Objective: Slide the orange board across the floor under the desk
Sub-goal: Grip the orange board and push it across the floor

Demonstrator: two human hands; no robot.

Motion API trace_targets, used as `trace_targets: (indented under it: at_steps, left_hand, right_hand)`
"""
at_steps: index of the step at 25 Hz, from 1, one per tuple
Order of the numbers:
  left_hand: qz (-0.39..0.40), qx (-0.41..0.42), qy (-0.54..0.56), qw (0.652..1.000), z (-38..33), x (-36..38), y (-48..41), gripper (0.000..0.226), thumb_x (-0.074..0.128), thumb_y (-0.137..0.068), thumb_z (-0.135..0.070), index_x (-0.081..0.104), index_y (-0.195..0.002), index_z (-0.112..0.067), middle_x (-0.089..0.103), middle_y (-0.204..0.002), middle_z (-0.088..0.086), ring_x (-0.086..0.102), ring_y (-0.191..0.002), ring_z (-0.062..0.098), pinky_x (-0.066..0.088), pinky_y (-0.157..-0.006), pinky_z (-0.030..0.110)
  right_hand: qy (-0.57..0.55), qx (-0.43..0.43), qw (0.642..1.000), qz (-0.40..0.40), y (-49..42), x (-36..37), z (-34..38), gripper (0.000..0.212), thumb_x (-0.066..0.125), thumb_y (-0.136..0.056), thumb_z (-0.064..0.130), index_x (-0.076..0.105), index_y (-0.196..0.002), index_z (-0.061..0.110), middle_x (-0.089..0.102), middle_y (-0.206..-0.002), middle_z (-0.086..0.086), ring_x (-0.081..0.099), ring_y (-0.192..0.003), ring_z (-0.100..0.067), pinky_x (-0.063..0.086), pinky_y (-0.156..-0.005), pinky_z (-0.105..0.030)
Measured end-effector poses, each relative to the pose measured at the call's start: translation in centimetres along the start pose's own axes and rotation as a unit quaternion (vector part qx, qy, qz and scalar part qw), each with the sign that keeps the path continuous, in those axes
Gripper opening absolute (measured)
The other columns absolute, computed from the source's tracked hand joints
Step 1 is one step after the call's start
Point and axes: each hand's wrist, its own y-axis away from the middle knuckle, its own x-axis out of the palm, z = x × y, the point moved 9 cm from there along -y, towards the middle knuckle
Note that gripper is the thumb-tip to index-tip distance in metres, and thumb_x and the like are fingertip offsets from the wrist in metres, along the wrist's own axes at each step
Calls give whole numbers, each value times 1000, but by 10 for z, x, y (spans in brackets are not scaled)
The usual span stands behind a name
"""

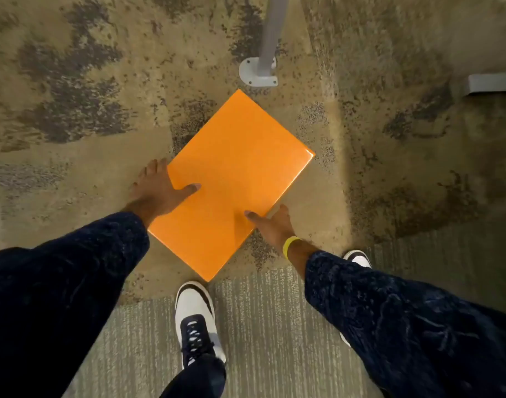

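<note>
Two dark patterned sleeves [59, 282] are seen nearest the camera, one entering from each lower corner, and between and beyond them two white-and-dark shoes are counted: one shoe [195, 320] in full view at the bottom centre, the other shoe [358, 258] mostly hidden behind the right forearm. A single yellow wristband [290, 247] is worn on the right wrist. One orange board [231, 185] is laid flat on the mottled carpet [73, 110], turned so that a corner points toward the person and the opposite corner points at a grey desk leg [270, 33], whose round foot plate [256, 73] is found just beyond that far corner, apart from it. The left hand [160, 188] is placed at the board's left edge, its thumb pressed flat on the orange surface and its fingers spread over the edge toward the carpet; nothing is gripped, the hand being open. The right hand [274, 224] is set at the board's near right edge in the same manner, thumb on top and fingers extended beside the edge, open and closed around nothing. A second grey metal piece [490, 84] is seen at the right border, well apart from the board. The striped carpet section [274, 326] is occupied by both shoes
</note>
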Motion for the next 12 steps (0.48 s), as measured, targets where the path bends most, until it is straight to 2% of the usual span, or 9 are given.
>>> trace_targets:
  at_steps: [2,3,5,8,10,12]
  left_hand:
    - [11,-15,25,1000,10,5,-12,117,55,-70,-81,9,-155,-15,19,-162,14,29,-144,39,35,-108,59]
    - [26,-15,42,999,14,9,-18,119,59,-68,-81,10,-155,-15,22,-161,16,33,-140,41,39,-105,60]
    - [55,-6,80,995,18,18,-26,126,64,-59,-82,14,-154,-16,30,-156,18,42,-134,42,44,-100,60]
    - [59,-2,97,994,21,21,-34,137,64,-43,-88,23,-151,-15,39,-150,17,49,-126,42,49,-94,59]
    - [66,-15,135,989,21,20,-37,128,73,-48,-79,27,-149,-14,45,-147,16,52,-122,40,50,-89,54]
    - [61,-24,168,984,16,17,-36,109,82,-62,-57,32,-147,-12,50,-143,15,55,-119,40,48,-82,47]
  right_hand:
    - [-43,-14,999,-6,-5,10,4,96,84,-59,51,28,-134,24,46,-143,-8,55,-119,-30,51,-97,-45]
    - [-55,-21,998,-9,-9,13,3,89,85,-58,49,30,-125,26,52,-135,-7,58,-113,-28,52,-95,-44]
    - [-91,-24,995,-12,-12,16,4,93,86,-55,49,30,-126,26,56,-128,-4,59,-110,-26,52,-97,-45]
    - [-127,13,992,9,-17,21,-3,82,84,-71,37,29,-131,22,55,-118,1,55,-105,-24,50,-94,-43]
    - [-146,58,987,39,-17,33,-17,74,83,-73,36,38,-129,18,56,-121,0,56,-108,-27,52,-94,-51]
    - [-141,66,987,46,-13,40,-26,66,84,-72,34,46,-125,20,61,-127,-4,60,-111,-31,54,-92,-55]
